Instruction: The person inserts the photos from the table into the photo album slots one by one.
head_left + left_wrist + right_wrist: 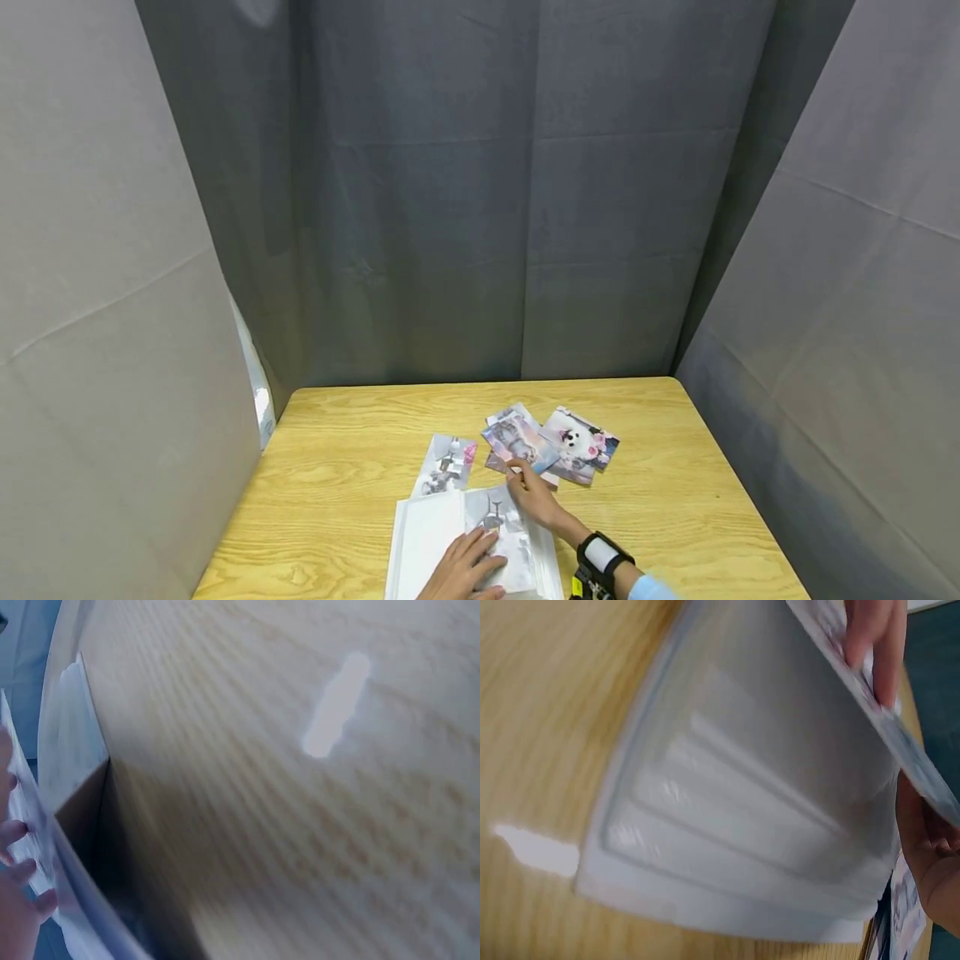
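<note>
A white photo album (427, 542) lies open at the table's near edge. Its right-hand page (517, 554) carries a pale picture with a grey shape. My left hand (465, 567) rests on this page with the fingers spread; in the left wrist view its fingers (22, 862) lie along the sheet. At the page's upper right corner, my right hand (536, 500) has its fingers curled in. The right wrist view shows that hand (934, 862) pinching the edge of the raised page (922, 769), with clear sleeves (742, 802) below.
Several loose photos (517, 442) overlap beyond the right hand, one showing a white dog (573, 437) with pink flowers. Another photo (446, 462) lies just past the album's top edge. Grey curtains (450, 208) surround the wooden table (337, 483) at the back and sides.
</note>
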The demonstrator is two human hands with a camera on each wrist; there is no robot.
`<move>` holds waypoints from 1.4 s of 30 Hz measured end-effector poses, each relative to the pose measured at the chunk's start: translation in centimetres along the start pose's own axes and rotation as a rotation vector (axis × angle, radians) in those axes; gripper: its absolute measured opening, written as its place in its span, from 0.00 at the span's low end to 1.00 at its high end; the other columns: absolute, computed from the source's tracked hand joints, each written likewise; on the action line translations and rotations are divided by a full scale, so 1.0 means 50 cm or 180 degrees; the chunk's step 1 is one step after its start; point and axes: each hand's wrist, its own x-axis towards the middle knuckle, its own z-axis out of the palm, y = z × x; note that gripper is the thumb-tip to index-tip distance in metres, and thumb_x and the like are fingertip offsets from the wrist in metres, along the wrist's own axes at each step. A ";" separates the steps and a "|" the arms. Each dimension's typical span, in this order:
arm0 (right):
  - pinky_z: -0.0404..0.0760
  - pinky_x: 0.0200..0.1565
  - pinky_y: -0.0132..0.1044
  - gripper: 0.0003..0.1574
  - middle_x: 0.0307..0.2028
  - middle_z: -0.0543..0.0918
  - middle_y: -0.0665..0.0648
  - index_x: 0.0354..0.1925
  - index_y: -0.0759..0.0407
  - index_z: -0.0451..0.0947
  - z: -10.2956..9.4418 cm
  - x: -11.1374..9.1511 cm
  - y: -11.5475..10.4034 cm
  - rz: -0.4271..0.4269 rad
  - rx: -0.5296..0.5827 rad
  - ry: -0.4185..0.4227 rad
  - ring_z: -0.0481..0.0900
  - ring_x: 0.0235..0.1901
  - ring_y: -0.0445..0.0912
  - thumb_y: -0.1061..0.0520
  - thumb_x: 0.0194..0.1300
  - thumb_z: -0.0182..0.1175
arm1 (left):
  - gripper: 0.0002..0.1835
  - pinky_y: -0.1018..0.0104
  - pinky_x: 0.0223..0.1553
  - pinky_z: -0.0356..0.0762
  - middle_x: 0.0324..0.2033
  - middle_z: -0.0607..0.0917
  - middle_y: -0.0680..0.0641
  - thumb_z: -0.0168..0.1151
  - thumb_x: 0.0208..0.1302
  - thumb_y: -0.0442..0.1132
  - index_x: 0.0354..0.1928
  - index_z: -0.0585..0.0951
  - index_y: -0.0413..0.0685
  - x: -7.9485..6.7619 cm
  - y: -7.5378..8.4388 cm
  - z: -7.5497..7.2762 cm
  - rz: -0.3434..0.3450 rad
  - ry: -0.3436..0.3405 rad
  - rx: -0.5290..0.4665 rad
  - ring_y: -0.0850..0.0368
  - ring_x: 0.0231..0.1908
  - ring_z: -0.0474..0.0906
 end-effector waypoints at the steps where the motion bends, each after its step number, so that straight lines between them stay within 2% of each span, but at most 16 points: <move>1: 0.77 0.32 0.38 0.23 0.36 0.79 0.64 0.64 0.70 0.61 0.001 -0.007 -0.006 0.0088 0.0165 0.0043 0.78 0.32 0.51 0.57 0.80 0.43 | 0.19 0.49 0.53 0.76 0.62 0.77 0.46 0.55 0.71 0.59 0.53 0.82 0.59 0.002 0.000 -0.005 -0.0075 -0.0050 -0.0146 0.44 0.60 0.74; 5: 0.79 0.23 0.38 0.29 0.35 0.79 0.67 0.67 0.71 0.57 0.006 -0.030 -0.035 0.0378 0.0683 0.0044 0.79 0.26 0.49 0.50 0.82 0.38 | 0.19 0.49 0.54 0.77 0.63 0.76 0.42 0.50 0.76 0.51 0.58 0.80 0.51 0.017 -0.001 -0.035 -0.0404 -0.0236 -0.0662 0.43 0.60 0.74; 8: 0.83 0.24 0.41 0.31 0.40 0.79 0.69 0.67 0.72 0.58 0.017 -0.044 -0.053 0.0337 0.0875 0.0056 0.83 0.30 0.51 0.49 0.82 0.38 | 0.19 0.50 0.54 0.78 0.63 0.75 0.41 0.48 0.78 0.47 0.61 0.78 0.46 0.029 -0.003 -0.055 -0.0632 -0.0196 -0.0894 0.45 0.59 0.75; 13: 0.85 0.27 0.42 0.27 0.50 0.76 0.71 0.64 0.70 0.64 0.043 -0.058 -0.085 0.0146 0.0877 -0.0036 0.83 0.33 0.51 0.50 0.82 0.39 | 0.21 0.50 0.53 0.78 0.64 0.75 0.45 0.45 0.79 0.44 0.67 0.72 0.46 0.042 -0.006 -0.081 -0.1019 -0.0063 -0.1211 0.48 0.58 0.77; 17: 0.86 0.30 0.46 0.26 0.51 0.78 0.69 0.63 0.69 0.67 0.065 -0.061 -0.103 0.0040 0.0812 -0.0131 0.83 0.35 0.50 0.51 0.81 0.40 | 0.22 0.52 0.53 0.78 0.65 0.74 0.48 0.46 0.79 0.44 0.70 0.68 0.48 0.045 -0.012 -0.100 -0.1166 0.0005 -0.1391 0.51 0.57 0.77; 20: 0.86 0.31 0.47 0.24 0.50 0.77 0.67 0.62 0.69 0.67 0.082 -0.066 -0.111 -0.0018 0.0830 -0.0157 0.82 0.35 0.46 0.52 0.81 0.41 | 0.23 0.58 0.48 0.82 0.65 0.73 0.46 0.45 0.79 0.43 0.72 0.65 0.49 0.043 -0.014 -0.114 -0.1294 -0.0005 -0.1663 0.50 0.54 0.80; 23: 0.86 0.33 0.47 0.23 0.54 0.74 0.69 0.62 0.70 0.67 0.098 -0.074 -0.119 -0.0086 0.0959 -0.0205 0.81 0.36 0.42 0.54 0.81 0.42 | 0.24 0.62 0.43 0.83 0.65 0.73 0.43 0.45 0.79 0.43 0.72 0.63 0.47 0.038 -0.015 -0.128 -0.1446 0.0007 -0.1908 0.49 0.51 0.81; 26: 0.86 0.33 0.45 0.23 0.55 0.72 0.72 0.62 0.71 0.66 0.115 -0.080 -0.123 -0.0225 0.1010 -0.0257 0.80 0.38 0.40 0.56 0.81 0.42 | 0.24 0.61 0.42 0.83 0.64 0.73 0.39 0.46 0.79 0.42 0.71 0.63 0.41 0.032 -0.017 -0.139 -0.1535 0.0114 -0.1920 0.48 0.49 0.82; 29: 0.86 0.33 0.43 0.21 0.56 0.71 0.72 0.61 0.70 0.67 0.128 -0.084 -0.128 -0.0392 0.0908 -0.0284 0.80 0.39 0.39 0.57 0.80 0.43 | 0.24 0.58 0.41 0.84 0.62 0.75 0.37 0.48 0.78 0.41 0.69 0.65 0.36 0.026 -0.022 -0.148 -0.1594 0.0261 -0.1817 0.49 0.47 0.83; 33: 0.86 0.34 0.39 0.21 0.57 0.72 0.69 0.62 0.68 0.68 0.144 -0.088 -0.132 -0.0577 0.0579 -0.0362 0.81 0.43 0.42 0.55 0.80 0.43 | 0.23 0.57 0.43 0.83 0.58 0.78 0.38 0.52 0.76 0.42 0.67 0.68 0.38 0.018 -0.030 -0.156 -0.1701 0.0457 -0.1735 0.53 0.45 0.84; 38: 0.84 0.40 0.34 0.22 0.58 0.75 0.62 0.63 0.63 0.68 0.166 -0.097 -0.124 -0.0887 -0.0117 -0.0430 0.80 0.49 0.46 0.53 0.80 0.44 | 0.24 0.56 0.40 0.84 0.52 0.81 0.36 0.57 0.73 0.42 0.64 0.71 0.36 0.001 -0.040 -0.170 -0.1954 0.0613 -0.1748 0.50 0.41 0.85; 42: 0.81 0.49 0.38 0.21 0.59 0.76 0.60 0.64 0.62 0.68 0.180 -0.104 -0.111 -0.1227 -0.0622 -0.0580 0.78 0.54 0.50 0.56 0.80 0.44 | 0.26 0.62 0.35 0.83 0.47 0.83 0.38 0.64 0.67 0.37 0.64 0.72 0.40 -0.019 -0.049 -0.175 -0.2162 0.0663 -0.1660 0.55 0.36 0.84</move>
